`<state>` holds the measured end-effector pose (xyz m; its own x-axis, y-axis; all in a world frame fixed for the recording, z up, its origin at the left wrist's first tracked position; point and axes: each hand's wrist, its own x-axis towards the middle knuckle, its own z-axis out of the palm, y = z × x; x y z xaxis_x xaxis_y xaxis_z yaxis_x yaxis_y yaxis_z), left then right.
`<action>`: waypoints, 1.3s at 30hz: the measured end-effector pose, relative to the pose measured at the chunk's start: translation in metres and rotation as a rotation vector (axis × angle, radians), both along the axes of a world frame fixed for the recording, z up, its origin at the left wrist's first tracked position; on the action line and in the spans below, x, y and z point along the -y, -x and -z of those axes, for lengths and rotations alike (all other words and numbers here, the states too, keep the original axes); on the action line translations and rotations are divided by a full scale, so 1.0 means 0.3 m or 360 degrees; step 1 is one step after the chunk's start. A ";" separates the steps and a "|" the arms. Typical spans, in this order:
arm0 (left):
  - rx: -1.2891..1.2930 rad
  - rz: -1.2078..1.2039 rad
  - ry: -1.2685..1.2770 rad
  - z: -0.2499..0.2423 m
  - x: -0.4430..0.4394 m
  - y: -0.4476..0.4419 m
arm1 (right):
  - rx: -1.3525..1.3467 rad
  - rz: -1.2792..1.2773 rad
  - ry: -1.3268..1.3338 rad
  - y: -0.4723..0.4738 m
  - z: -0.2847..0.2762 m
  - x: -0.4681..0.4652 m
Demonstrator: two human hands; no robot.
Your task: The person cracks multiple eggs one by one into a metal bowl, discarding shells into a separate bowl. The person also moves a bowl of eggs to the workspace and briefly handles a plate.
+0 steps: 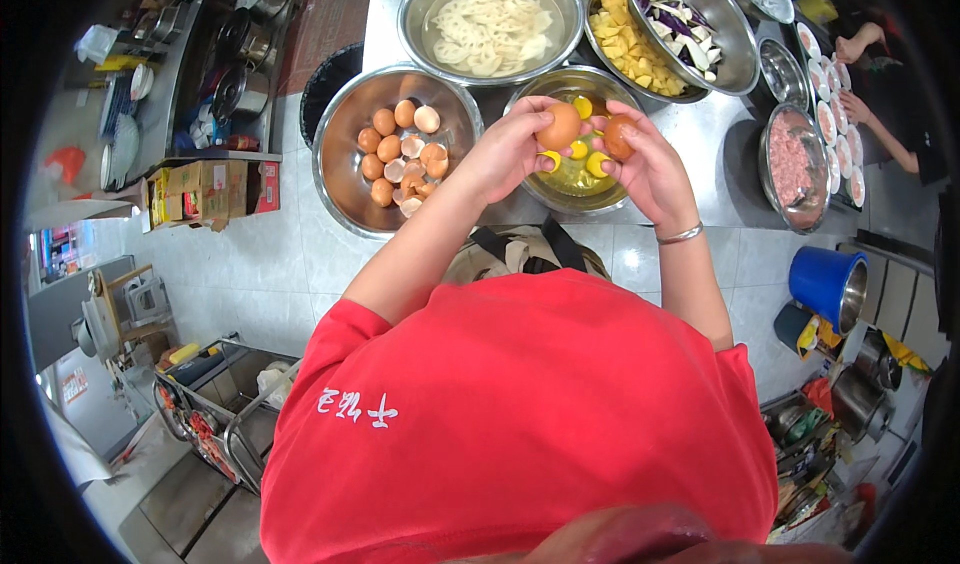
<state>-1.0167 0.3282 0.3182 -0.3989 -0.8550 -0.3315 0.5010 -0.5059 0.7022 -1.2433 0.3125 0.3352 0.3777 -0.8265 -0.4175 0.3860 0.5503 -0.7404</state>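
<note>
My left hand [517, 144] holds a brown egg [560, 126] between its fingers. Close beside it, my right hand [652, 166] grips another brown egg [620, 136], whose shell looks wet and possibly cracked. Both hands are over a steel bowl [574, 202] holding raw egg with several yolks [579, 149]. To the left, a larger steel bowl [337, 189] contains several brown eggs [388, 148] and broken eggshells [412, 181]. My right wrist wears a silver bangle.
A bowl of sliced lotus root [491, 28] in water stands behind, with bowls of yellow chunks [626, 43] and cut eggplant [679, 28] to its right. Minced meat [795, 163] fills a bowl at right, near small filled dishes [844, 155] and another person's hands [855, 106]. A blue bucket [821, 279] is on the floor.
</note>
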 end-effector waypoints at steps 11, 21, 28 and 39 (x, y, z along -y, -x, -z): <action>0.0908 0.0088 0.0809 -0.011 0.016 0.048 | -0.0093 -0.0095 0.0164 0.034 0.039 -0.014; 0.1468 0.0067 0.0945 0.065 -0.006 0.065 | -0.0560 -0.0244 0.0371 -0.035 0.079 -0.036; 0.1594 -0.0038 0.0807 0.121 -0.015 0.069 | -0.1415 -0.0127 0.1183 -0.073 0.144 -0.038; 0.1919 0.0008 0.1055 0.144 -0.007 0.098 | -0.1791 -0.0157 0.1502 -0.083 0.185 -0.041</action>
<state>-1.0462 0.3302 0.2750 -0.1614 -0.9869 -0.0056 -0.5859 0.0912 0.8053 -1.2184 0.3248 0.2796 0.2962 -0.9441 0.1445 -0.6334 -0.3074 -0.7102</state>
